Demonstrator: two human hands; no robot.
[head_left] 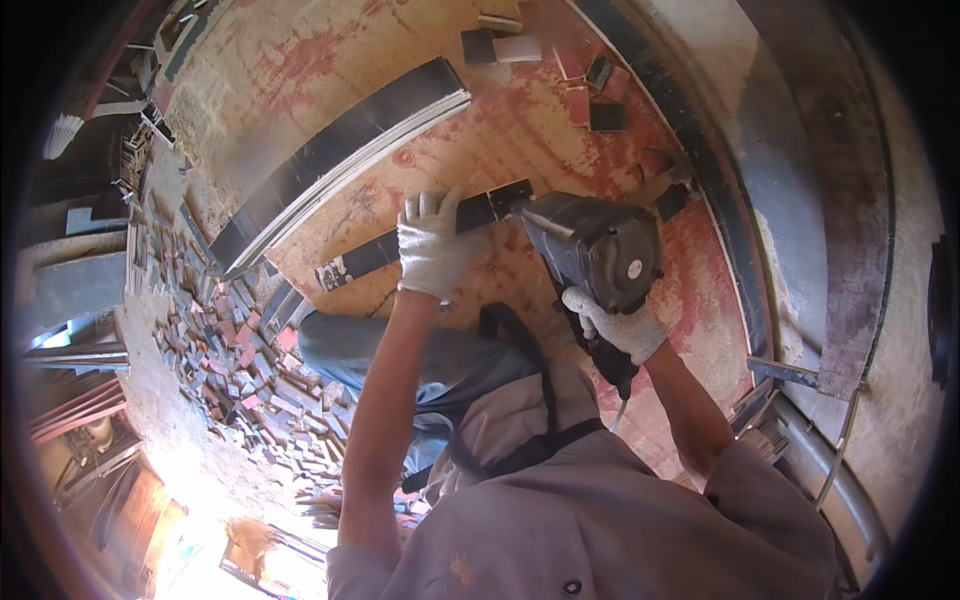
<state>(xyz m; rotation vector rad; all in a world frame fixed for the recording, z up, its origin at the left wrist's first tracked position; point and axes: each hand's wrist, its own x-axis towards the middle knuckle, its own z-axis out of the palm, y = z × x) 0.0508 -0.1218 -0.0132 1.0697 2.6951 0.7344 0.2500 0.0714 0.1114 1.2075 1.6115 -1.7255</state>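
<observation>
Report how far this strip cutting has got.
Done, apparently: a heap of small cut offcuts lies on the floor, more pieces on the red-stained wooden bench. In hand: gloved left hand presses a long dark strip; right hand grips the grey power cutter at its end. Left: stacked long strips uncut.

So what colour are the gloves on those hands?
White knit gloves, a bit grimy, seen best in the head view.

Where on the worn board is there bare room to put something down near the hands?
Bare board lies beyond the long stacked strips, and a smaller patch right of the power tool. Crowded: small blocks at the far edge, and the scrap pile left of the left hand.
</observation>
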